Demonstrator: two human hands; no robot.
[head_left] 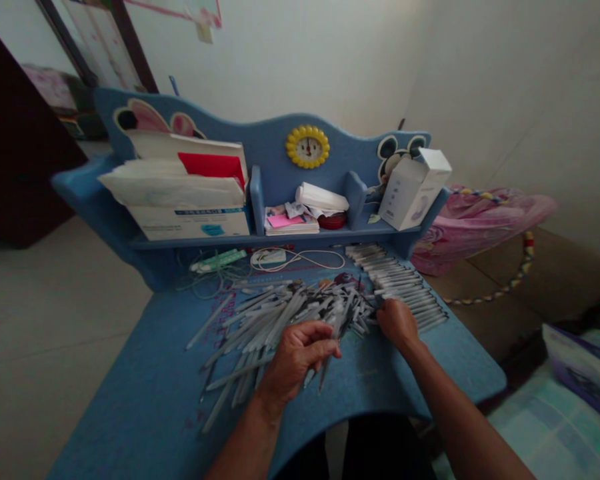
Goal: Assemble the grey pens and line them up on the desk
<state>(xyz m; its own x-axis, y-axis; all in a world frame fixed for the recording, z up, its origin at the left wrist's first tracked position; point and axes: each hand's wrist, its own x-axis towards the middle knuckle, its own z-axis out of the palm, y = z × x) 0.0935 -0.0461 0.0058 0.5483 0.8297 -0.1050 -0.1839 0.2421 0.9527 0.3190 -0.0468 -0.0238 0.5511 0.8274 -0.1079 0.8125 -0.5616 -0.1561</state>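
A loose heap of grey pen barrels (275, 317) lies spread across the middle of a blue desk (145, 393). My left hand (295, 357) rests at the near edge of the heap, fingers curled in a pinch round a few pen parts. My right hand (396, 321) is closed, knuckles up, at the heap's right end, touching the near end of a tidy row of pens (403, 283) laid side by side. What the right fingers hold is hidden.
The desk's blue shelf back (260, 143) carries a yellow clock (307, 147), papers and folders (180, 190), a notepad stack (290, 221) and a white box (414, 188). White cables (290, 259) lie under the shelf. A pink bundle (475, 223) sits to the right.
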